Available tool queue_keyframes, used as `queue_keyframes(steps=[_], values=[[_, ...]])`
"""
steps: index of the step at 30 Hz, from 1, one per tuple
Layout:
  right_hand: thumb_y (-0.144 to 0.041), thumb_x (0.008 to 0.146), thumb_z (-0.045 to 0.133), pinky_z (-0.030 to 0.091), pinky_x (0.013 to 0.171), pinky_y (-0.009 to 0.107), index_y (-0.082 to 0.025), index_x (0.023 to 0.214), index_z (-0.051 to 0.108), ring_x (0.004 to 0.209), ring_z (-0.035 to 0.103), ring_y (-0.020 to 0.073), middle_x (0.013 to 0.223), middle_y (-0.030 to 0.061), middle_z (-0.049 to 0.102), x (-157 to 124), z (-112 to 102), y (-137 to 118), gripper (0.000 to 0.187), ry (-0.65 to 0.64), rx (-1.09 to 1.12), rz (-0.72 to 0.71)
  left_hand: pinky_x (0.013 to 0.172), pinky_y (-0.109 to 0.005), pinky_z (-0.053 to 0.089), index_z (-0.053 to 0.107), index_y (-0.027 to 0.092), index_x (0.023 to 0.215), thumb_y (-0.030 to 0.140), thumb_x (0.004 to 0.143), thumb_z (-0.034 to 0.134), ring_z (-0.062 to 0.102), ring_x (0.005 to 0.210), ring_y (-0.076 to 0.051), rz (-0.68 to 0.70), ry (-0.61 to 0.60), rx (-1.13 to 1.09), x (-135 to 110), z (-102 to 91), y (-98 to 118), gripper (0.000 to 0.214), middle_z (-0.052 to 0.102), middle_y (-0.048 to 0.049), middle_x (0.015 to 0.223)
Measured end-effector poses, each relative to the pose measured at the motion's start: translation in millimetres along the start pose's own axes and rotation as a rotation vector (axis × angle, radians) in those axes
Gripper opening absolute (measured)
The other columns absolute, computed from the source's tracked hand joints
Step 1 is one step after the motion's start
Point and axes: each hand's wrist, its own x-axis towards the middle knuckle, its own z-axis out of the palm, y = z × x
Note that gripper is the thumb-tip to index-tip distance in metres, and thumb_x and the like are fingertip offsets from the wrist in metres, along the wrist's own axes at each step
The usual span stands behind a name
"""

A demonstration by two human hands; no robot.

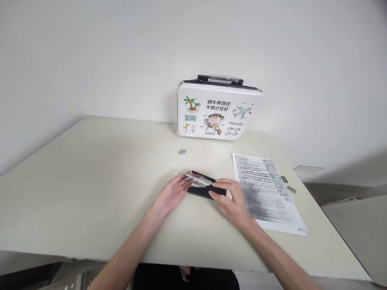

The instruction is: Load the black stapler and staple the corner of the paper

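A black stapler (208, 194) lies on its side above the table, its black arms spread apart and the silver metal magazine (198, 180) showing between them. My right hand (231, 197) grips its hinge end, with the thumb on the near side and fingers on the far side. At the other end is my left hand (173, 193), palm turned up and fingers stretched out by the magazine's tip. Whether those fingertips touch the metal is hard to make out.
Strips of staples (182, 152) lie beyond the stapler, and more staple strips (291, 189) sit near the right edge. A printed sheet (269, 197) is right of my hand. A white cartoon-printed case (219, 112) stands against the wall on the pale table (90, 181).
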Motion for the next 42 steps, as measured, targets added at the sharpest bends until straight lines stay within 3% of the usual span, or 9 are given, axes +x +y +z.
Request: queue_keyframes(steps=[4, 8, 16, 21, 26, 31, 34, 37, 42], values=[[0.002, 0.090, 0.069, 0.059, 0.085, 0.045, -0.028, 0.108, 0.071, 0.110, 0.069, 0.0260, 0.110, 0.0064, 0.071, -0.1, -1.5, 2.9, 0.035, 0.002, -0.008, 0.008, 0.117, -0.034, 0.046, 0.078, 0.010, 0.119, 0.022, 0.101, 0.067, 0.069, 0.124, -0.024, 0.081, -0.068, 0.124, -0.5, -3.8, -4.0, 0.024, 0.075, -0.0150, 0.130], [0.005, 0.088, 0.066, 0.059, 0.087, 0.048, -0.029, 0.108, 0.071, 0.114, 0.068, 0.0270, 0.114, 0.0064, 0.070, -4.3, -2.3, 8.6, 0.040, 0.028, -0.020, 0.055, 0.122, -0.040, 0.042, 0.075, 0.012, 0.119, 0.029, 0.095, 0.078, 0.066, 0.131, -0.028, 0.162, -0.057, 0.187, 0.1, -7.2, -8.7, 0.030, 0.074, -0.0153, 0.132], [0.006, 0.087, 0.062, 0.058, 0.091, 0.054, -0.030, 0.109, 0.071, 0.115, 0.066, 0.0283, 0.116, 0.0065, 0.067, -9.5, -0.8, 15.6, 0.043, 0.095, -0.005, 0.167, 0.117, -0.052, 0.048, 0.042, 0.018, 0.159, 0.058, 0.099, 0.065, 0.072, 0.120, -0.028, 0.440, -0.049, 0.605, -1.4, -5.7, -16.7, 0.075, 0.074, -0.0143, 0.130], [0.006, 0.086, 0.060, 0.058, 0.093, 0.055, -0.030, 0.110, 0.070, 0.117, 0.065, 0.0286, 0.118, 0.0068, 0.067, -12.8, 0.4, 16.8, 0.044, 0.085, 0.015, 0.215, 0.115, -0.051, 0.051, 0.044, 0.019, 0.160, 0.060, 0.103, 0.057, 0.071, 0.121, -0.029, 0.472, -0.128, 0.708, 3.4, -12.0, -19.8, 0.071, 0.074, -0.0127, 0.131], [0.003, 0.087, 0.061, 0.057, 0.096, 0.056, -0.030, 0.113, 0.068, 0.119, 0.064, 0.0283, 0.119, 0.0073, 0.067, -16.9, 1.5, 20.1, 0.042, 0.064, 0.048, 0.238, 0.112, -0.051, 0.054, 0.055, 0.023, 0.152, 0.057, 0.103, 0.058, 0.071, 0.120, -0.030, 0.442, -0.255, 0.795, 5.0, -16.0, -27.4, 0.060, 0.063, -0.0115, 0.148], [-0.011, 0.092, 0.067, 0.056, 0.098, 0.053, -0.027, 0.111, 0.068, 0.116, 0.067, 0.0274, 0.118, 0.0080, 0.071, -16.3, 4.9, 25.5, 0.024, 0.021, 0.100, 0.361, 0.109, -0.053, 0.055, 0.054, 0.017, 0.147, 0.065, 0.099, 0.061, 0.075, 0.114, -0.032, 0.434, -0.165, 0.684, 3.1, -13.3, -27.7, 0.068, 0.073, -0.0164, 0.129], [-0.026, 0.093, 0.071, 0.055, 0.096, 0.049, -0.025, 0.108, 0.069, 0.108, 0.070, 0.0272, 0.114, 0.0078, 0.074, -8.5, 13.7, 29.9, 0.016, -0.019, 0.160, 0.520, 0.101, -0.052, 0.058, 0.058, 0.014, 0.134, 0.066, 0.097, 0.062, 0.077, 0.107, -0.033, 0.415, -0.076, 0.551, -0.8, -8.6, -22.6, 0.064, 0.078, -0.0176, 0.111], [-0.040, 0.088, 0.078, 0.054, 0.093, 0.044, -0.023, 0.107, 0.070, 0.101, 0.071, 0.0271, 0.108, 0.0071, 0.076, 5.4, 32.7, 35.6, 0.027, -0.059, 0.239, 0.696, 0.089, -0.047, 0.060, 0.062, 0.014, 0.124, 0.065, 0.096, 0.065, 0.079, 0.091, -0.030, 0.367, -0.038, 0.477, -4.3, -5.5, -18.4, 0.058, 0.079, -0.0151, 0.099], [-0.056, 0.079, 0.081, 0.052, 0.086, 0.040, -0.021, 0.097, 0.069, 0.089, 0.067, 0.0253, 0.094, 0.0053, 0.075, 31.9, 83.8, 45.9, 0.041, -0.137, 0.391, 0.824, 0.091, -0.045, 0.058, 0.068, 0.014, 0.119, 0.062, 0.090, 0.074, 0.078, 0.091, -0.028, 0.338, -0.045, 0.396, -5.1, -8.5, -16.3, 0.057, 0.078, -0.0157, 0.106]])
